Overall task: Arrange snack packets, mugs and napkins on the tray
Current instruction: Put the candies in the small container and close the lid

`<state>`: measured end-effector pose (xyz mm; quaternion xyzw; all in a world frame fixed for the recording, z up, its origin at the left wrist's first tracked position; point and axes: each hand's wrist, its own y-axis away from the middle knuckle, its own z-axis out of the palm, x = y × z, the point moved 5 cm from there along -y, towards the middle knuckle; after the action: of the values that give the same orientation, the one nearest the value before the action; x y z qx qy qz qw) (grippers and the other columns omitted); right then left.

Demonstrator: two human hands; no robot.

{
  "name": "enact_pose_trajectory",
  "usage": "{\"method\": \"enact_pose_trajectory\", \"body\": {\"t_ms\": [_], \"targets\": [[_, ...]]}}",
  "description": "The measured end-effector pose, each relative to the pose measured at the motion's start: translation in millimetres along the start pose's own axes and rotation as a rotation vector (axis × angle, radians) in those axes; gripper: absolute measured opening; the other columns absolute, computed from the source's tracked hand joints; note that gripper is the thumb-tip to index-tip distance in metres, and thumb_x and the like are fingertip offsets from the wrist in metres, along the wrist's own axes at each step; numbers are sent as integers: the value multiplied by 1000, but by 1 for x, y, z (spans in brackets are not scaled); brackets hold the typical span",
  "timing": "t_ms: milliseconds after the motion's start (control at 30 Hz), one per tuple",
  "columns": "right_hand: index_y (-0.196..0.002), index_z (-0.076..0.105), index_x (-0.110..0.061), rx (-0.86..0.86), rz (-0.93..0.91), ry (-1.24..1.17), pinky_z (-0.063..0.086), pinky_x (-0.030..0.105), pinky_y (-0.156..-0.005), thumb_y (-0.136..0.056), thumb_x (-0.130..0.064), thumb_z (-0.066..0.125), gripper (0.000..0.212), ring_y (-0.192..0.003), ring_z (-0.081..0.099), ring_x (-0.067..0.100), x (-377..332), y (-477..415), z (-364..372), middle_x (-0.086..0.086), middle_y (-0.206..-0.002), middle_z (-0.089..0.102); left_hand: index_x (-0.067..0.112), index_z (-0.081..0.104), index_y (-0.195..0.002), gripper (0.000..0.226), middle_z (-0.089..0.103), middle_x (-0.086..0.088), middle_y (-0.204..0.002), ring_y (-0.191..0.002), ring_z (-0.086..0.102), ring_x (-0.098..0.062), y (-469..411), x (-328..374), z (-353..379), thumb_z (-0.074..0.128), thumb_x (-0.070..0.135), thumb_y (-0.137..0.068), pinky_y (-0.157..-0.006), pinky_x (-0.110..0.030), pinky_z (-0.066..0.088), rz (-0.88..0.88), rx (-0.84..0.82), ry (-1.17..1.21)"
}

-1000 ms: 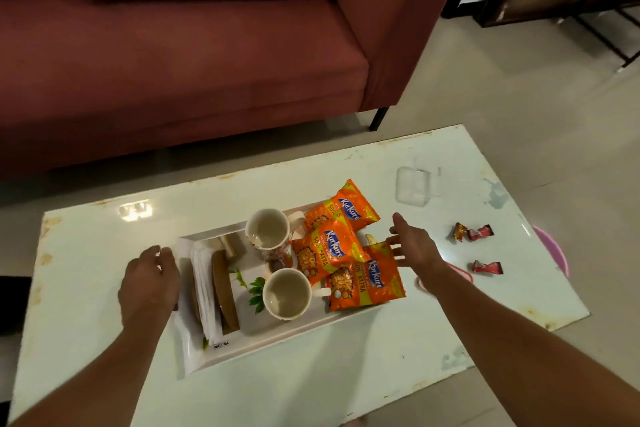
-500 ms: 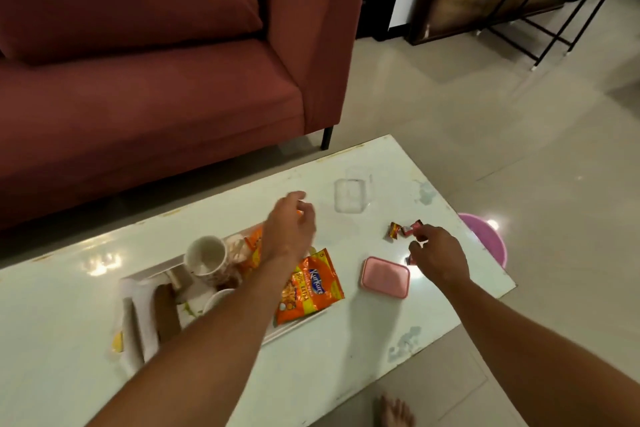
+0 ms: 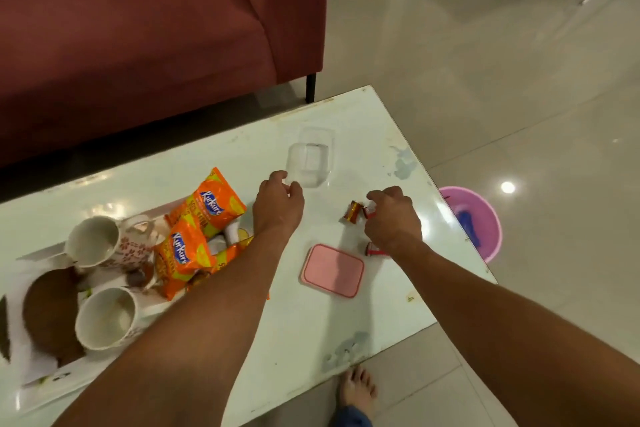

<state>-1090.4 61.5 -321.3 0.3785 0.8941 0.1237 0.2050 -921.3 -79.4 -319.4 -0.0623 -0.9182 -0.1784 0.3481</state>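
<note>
A white low table (image 3: 311,322) fills the view. At its left sits the tray (image 3: 38,376), already holding two mugs (image 3: 91,241), (image 3: 105,317) and orange snack packets (image 3: 211,206), grouped close, likely for carrying. Napkins cannot be made out. Right of the tray, a pink lid (image 3: 331,270) lies flat near a clear container (image 3: 308,165). The left hand (image 3: 277,206) closes its fingers on the container's near edge. The right hand (image 3: 393,220), fingers curled, pinches at small wrapped sweets (image 3: 354,212); whether it grips one, I cannot tell.
</note>
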Motion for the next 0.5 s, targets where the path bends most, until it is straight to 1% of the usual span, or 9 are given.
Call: {"method": "enact_pose_trajectory", "body": {"t_ms": [67, 133, 267, 333, 400, 433, 500], "targets": [[-134, 57, -24, -28, -47, 83, 53, 36, -78, -82, -3, 60, 56, -117, 48, 27, 2, -9, 6, 5, -131, 47, 14, 52, -141, 42, 64, -12, -130, -118, 61, -31, -6, 4, 8, 51, 30, -102, -93, -38, 47, -31, 9, -22], [-129, 60, -22, -7, -91, 159, 51, 35, -72, -82, -2, 59, 51, -110, 48, 27, 4, -17, 8, 5, -124, 49, 14, 51, -143, 43, 63, -14, -132, -120, 60, -33, -11, 10, 15, 49, 32, -103, -96, -40, 47, -50, 14, -47], [-116, 65, -15, 61, -154, 235, 41, 33, -62, -85, -5, 55, 34, -100, 52, 27, 8, -27, 4, 7, -110, 55, 14, 48, -146, 48, 60, -14, -137, -124, 59, -35, -14, 19, 27, 46, 37, -104, -98, -42, 47, -59, 16, -82], [-114, 66, -13, 117, -149, 153, 41, 32, -61, -89, -13, 55, 27, -98, 54, 28, 12, -28, -2, 7, -107, 58, 13, 47, -146, 49, 60, -15, -138, -124, 59, -35, -15, 21, 29, 45, 39, -104, -98, -43, 48, -72, 28, -101], [-114, 65, -12, 183, -183, 31, 49, 34, -65, -91, -20, 57, 25, -99, 56, 28, 11, -25, -9, 7, -109, 59, 13, 47, -147, 51, 59, -15, -139, -126, 58, -35, -17, 22, 28, 43, 41, -104, -98, -44, 48, -91, 36, -109], [-114, 65, -12, 190, -219, -24, 53, 36, -67, -91, -22, 59, 26, -98, 57, 28, 6, -24, -10, 7, -110, 59, 13, 46, -147, 52, 59, -15, -140, -126, 58, -35, -18, 23, 28, 42, 42, -105, -99, -44, 47, -103, 40, -110], [-112, 64, -12, 153, -268, -112, 56, 40, -70, -92, -27, 60, 26, -96, 58, 28, -5, -22, -7, 7, -111, 59, 13, 46, -147, 53, 59, -14, -140, -127, 57, -35, -21, 24, 28, 40, 45, -105, -100, -44, 46, -119, 40, -120]]}}
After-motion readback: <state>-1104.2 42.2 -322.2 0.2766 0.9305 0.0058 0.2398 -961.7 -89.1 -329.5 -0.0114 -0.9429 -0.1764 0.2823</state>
